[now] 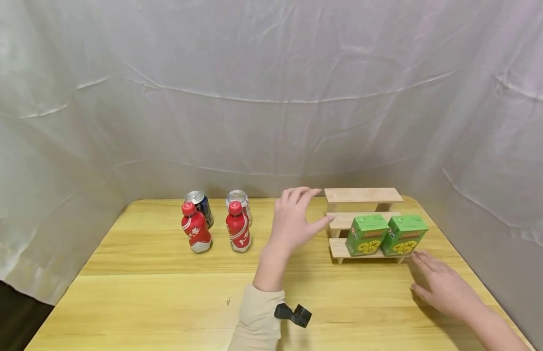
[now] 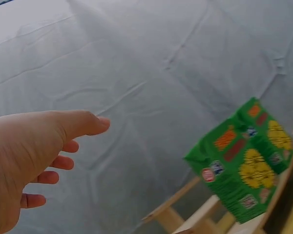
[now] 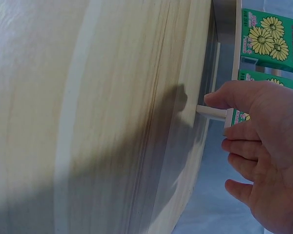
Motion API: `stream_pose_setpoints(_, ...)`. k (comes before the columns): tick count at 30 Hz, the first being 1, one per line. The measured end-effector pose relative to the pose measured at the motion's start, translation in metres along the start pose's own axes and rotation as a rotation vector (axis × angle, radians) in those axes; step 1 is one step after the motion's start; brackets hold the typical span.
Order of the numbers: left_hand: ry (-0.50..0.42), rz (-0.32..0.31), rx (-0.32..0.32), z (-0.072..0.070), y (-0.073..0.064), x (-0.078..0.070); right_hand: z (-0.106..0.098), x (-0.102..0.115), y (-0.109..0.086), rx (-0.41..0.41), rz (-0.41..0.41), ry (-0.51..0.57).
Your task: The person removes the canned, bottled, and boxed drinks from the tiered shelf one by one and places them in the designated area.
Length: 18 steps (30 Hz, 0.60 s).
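Observation:
Two green drink cartons with yellow flowers, a left carton (image 1: pixel 367 236) and a right carton (image 1: pixel 404 236), stand side by side on the lowest step of a small wooden three-step shelf (image 1: pixel 363 196). My left hand (image 1: pixel 293 219) is raised just left of the shelf, thumb and fingers spread apart, holding nothing; the left wrist view also shows this hand (image 2: pixel 34 156) away from the cartons (image 2: pixel 256 170). Beside the shelf's front right corner is my right hand (image 1: pixel 442 285), its fingers extended near the right carton. In the right wrist view that hand (image 3: pixel 268 146) partly hides one carton.
Toward the left of the wooden table (image 1: pixel 166 302) stand two red bottles (image 1: pixel 196 229) (image 1: pixel 238 228). Behind them are a dark blue can (image 1: pixel 203 202) and a silver-topped can (image 1: pixel 238 196). Grey cloth (image 1: pixel 271 122) hangs around the back and sides.

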<state>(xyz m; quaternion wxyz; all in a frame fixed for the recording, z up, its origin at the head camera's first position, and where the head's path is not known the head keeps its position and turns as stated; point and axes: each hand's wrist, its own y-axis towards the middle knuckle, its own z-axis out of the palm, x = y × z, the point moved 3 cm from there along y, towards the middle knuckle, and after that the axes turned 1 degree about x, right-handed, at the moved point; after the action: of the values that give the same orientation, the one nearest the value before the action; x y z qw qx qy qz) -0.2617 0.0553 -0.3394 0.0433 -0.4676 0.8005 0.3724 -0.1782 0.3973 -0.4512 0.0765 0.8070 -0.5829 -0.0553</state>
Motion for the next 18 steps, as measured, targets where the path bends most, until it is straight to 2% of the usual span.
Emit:
stream_pose_setpoints(6,0.071,0.087,0.035,0.022,0.002,-0.016,0.0,0.0,0.0,0.019,0.009,0.009)
stream_pose_setpoints(10,0.102,0.114,0.096,0.036,0.002,-0.026,0.001,-0.002,0.001,0.037,0.018,0.009)
stream_pose_setpoints(14,0.108,0.106,0.145,0.051,0.001,-0.032,0.001,-0.003,0.002,0.057,0.028,0.009)
stream_pose_setpoints(18,0.115,0.068,0.165,0.066,0.0,-0.038,0.0,-0.002,0.002,0.063,0.036,0.016)
